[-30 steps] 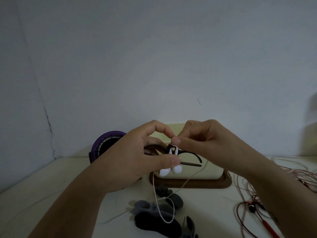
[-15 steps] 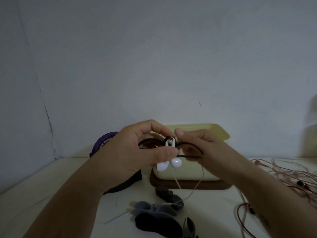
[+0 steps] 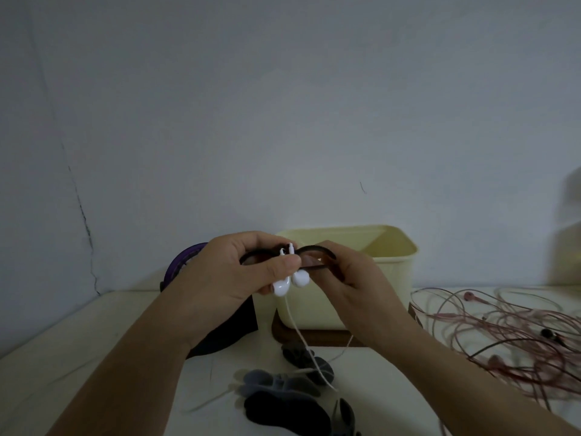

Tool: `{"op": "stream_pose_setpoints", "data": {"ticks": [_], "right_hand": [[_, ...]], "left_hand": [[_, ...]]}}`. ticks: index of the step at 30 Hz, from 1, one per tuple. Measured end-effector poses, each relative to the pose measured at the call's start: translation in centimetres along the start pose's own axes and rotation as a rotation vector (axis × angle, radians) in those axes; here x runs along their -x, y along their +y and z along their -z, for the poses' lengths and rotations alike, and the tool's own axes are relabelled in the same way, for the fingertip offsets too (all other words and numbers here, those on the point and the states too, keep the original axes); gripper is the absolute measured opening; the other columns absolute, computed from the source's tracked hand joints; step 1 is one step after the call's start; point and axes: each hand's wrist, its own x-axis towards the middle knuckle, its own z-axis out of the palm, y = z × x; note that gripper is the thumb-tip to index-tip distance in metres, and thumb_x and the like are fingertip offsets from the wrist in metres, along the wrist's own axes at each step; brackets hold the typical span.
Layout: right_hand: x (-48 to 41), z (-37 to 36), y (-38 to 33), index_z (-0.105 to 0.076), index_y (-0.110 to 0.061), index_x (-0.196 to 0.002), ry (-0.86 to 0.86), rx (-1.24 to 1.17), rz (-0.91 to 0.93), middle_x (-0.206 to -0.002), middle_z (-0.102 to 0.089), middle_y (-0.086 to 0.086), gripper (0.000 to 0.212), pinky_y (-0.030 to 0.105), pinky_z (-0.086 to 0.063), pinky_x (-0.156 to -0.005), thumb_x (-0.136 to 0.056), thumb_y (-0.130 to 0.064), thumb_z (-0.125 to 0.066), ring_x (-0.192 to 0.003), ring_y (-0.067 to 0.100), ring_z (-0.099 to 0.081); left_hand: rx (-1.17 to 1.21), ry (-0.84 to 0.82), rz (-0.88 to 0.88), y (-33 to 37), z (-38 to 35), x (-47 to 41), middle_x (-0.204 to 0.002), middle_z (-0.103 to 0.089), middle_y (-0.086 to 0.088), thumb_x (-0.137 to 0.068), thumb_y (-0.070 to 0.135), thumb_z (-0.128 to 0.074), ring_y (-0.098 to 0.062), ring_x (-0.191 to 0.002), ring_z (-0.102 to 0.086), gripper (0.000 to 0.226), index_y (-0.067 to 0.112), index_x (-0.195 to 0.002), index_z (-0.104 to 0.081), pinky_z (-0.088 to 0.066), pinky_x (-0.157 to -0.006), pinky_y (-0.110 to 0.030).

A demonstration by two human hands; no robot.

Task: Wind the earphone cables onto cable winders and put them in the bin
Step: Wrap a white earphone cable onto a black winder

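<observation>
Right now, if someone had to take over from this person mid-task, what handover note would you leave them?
Left hand pinches the white earbuds against the black winder; right hand grips the winder's other loop.
The white cable hangs down to the table, not yet wound.
Cream bin stands just behind the hands; its bottom is hidden.
Spare winders lie nearest the camera; tangled pink earphone cables lie at right.
Left to do: wind the white cable, bin it, then likely the pink ones.
</observation>
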Motion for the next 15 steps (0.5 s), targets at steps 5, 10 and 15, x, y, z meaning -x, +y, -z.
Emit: {"op": "stream_pose_setpoints", "data": {"ticks": [5,10,15], "right_hand": [[-0.2,0.3,0.2,-0.061,-0.036,-0.096,0.072,0.162,0.004,-0.082,-0.057,-0.015,0.011,0.009,-0.039,-0.067,-0.09,-0.028,-0.057,-0.074,0.0,-0.052],[0.2,0.2,-2.3,-0.061,-0.032,-0.092,0.285,-0.123,0.041,-0.089,-0.064,-0.012,0.014,0.014,-0.049,-0.072,-0.081,-0.029,-0.07,-0.082,0.004,-0.062],[0.7,-1.7,-3.1,-0.06,-0.016,-0.093,0.162,-0.548,-0.227,-0.087,-0.069,-0.002,0.01,0.022,-0.053,-0.062,-0.086,-0.018,-0.067,-0.073,0.014,-0.069]], "left_hand": [[0.097,0.069,-0.022,-0.2,-0.2,-0.3,-0.075,-0.074,0.005,-0.06,0.032,-0.068,-0.004,-0.068,-0.068,0.031,0.019,-0.088,-0.071,-0.053,-0.062,-0.015],[0.264,0.239,-0.019,-1.4,-0.4,-0.8,-0.083,-0.073,-0.003,-0.05,0.046,-0.074,-0.014,-0.076,-0.064,0.045,0.021,-0.087,-0.073,-0.051,-0.08,-0.034],[0.296,0.27,-0.029,-1.4,-2.4,-0.7,-0.09,-0.075,-0.001,-0.051,0.048,-0.072,-0.017,-0.087,-0.071,0.046,0.024,-0.089,-0.07,-0.052,-0.08,-0.034]]}}
